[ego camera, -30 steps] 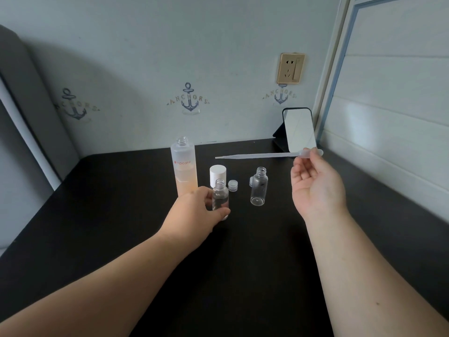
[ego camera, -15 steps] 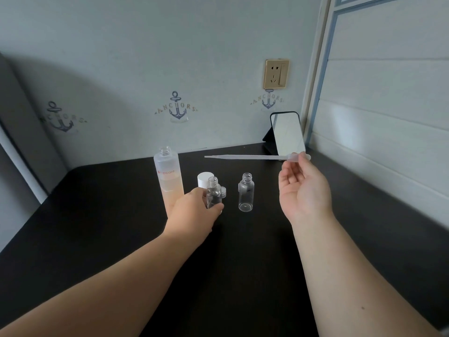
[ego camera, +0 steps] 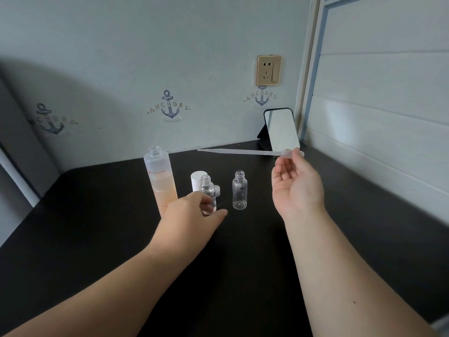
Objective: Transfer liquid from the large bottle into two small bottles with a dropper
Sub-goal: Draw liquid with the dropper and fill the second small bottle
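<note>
The large bottle (ego camera: 159,176) stands uncapped on the black table (ego camera: 97,227), with peach liquid in its lower half. Just right of it is a small clear bottle (ego camera: 207,188). My left hand (ego camera: 192,215) is at its base: fingertips touch its lower left side and the thumb is spread out in front to the right. A second small clear bottle (ego camera: 239,190) stands apart to the right, uncapped and empty. My right hand (ego camera: 296,188) is raised palm-up and pinches the bulb of the clear dropper (ego camera: 243,152), which lies level with its tip pointing left above the bottles.
A white cap (ego camera: 197,178) and a small clear cap (ego camera: 217,190) stand right behind the first small bottle. A small mirror (ego camera: 281,131) leans at the back right corner. Walls close off the table at the back and right.
My left thumb has spread away from the small bottle, loosening the grip it had. The dropper stays level in my right hand. The camera has shifted slightly.
</note>
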